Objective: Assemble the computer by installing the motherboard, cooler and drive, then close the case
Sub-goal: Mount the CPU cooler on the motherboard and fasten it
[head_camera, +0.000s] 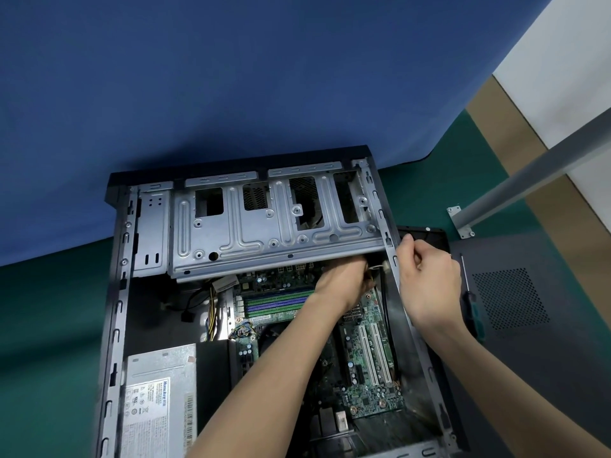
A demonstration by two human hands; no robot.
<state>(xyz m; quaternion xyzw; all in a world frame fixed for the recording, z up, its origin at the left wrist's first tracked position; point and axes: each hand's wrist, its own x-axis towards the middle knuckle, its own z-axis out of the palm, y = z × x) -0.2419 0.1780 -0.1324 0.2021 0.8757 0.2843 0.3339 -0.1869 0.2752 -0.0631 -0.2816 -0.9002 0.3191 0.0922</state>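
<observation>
My left hand (344, 279) reaches into the case (112, 292) at its far right corner. The fingers are tucked under the edge of the drive cage (264, 226) among some wires, so I cannot tell whether they hold anything. My right hand (429, 285) is at the case's right rim, fingers curled and thumb raised. I cannot tell whether it grips the rim or something small.

The case lies on its side on the green bench (49, 325), open face up. The silver drive cage spans the far end of the case, and its bays look hollow. The motherboard (370, 375) lies flat inside the case in the right half, and my left forearm crosses over it. Its green and purple memory sticks (277, 304) sit toward the case's middle, just nearer than the cage. Two white slots (370, 355) run along the board close to the case's right wall. The power supply (155, 408) fills the near left corner of the case, label up. Yellow and black cables (211, 312) hang loose between it and the cage.

Just outside the case's right wall the dark side panel (545, 358) lies flat on the bench, vent holes showing. A screwdriver (472, 304) rests on the panel, beside my right wrist. A blue cloth (231, 77) rises beyond the case's far end. A grey metal bar (529, 173) slants down to the bench, far right of the case.
</observation>
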